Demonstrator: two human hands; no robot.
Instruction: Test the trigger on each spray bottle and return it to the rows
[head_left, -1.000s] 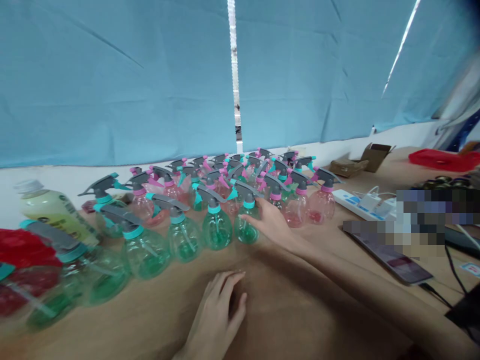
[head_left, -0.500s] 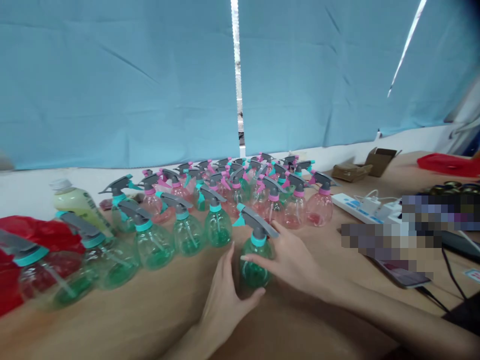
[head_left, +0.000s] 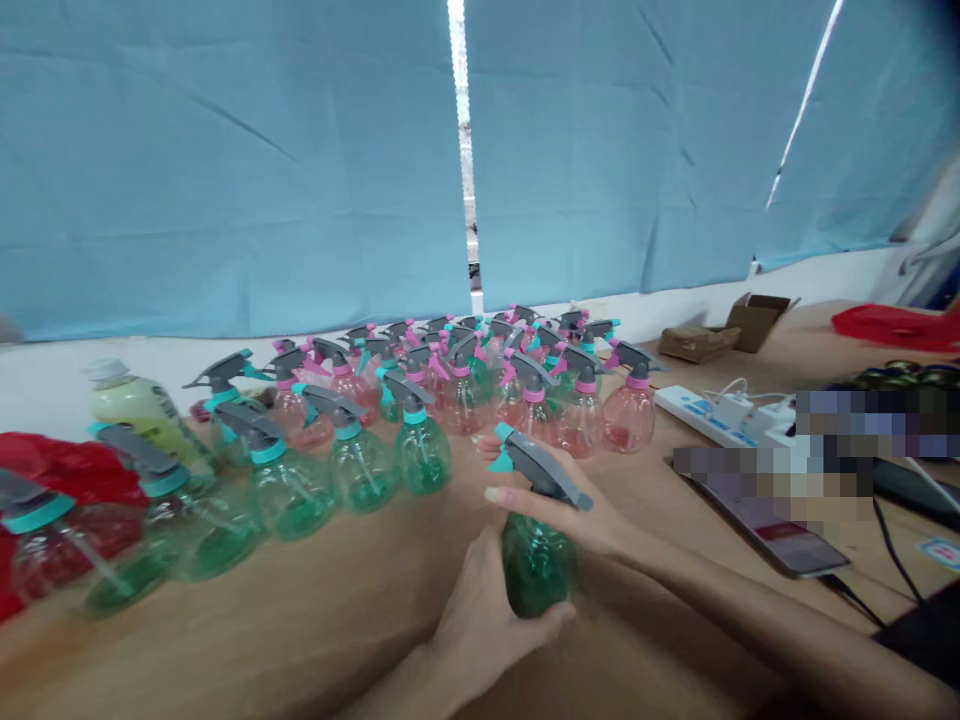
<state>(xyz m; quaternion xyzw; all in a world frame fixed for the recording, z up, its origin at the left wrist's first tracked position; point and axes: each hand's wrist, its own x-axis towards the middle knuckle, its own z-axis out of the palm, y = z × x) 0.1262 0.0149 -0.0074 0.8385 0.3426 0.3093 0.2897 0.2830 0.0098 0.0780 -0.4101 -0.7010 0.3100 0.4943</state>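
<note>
The green spray bottle point(head_left: 541, 568) stands near-upright — left hand point(head_left: 484, 615) at eight o'clock, fingers wrapping its body; right hand point(head_left: 600, 525) at two, fingers curled about its neck.

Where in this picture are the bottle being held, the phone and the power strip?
Held bottle point(head_left: 538, 568): head view, on its green body.
Phone point(head_left: 774, 526): head view, on its screen.
Power strip point(head_left: 707, 416): head view, on its top face.

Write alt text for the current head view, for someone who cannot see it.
The left hand cups the body of a green spray bottle; the right hand grips its neck. More green and pink spray bottles crowd the brown table beyond; a phone and power strip lie to the right.
</note>
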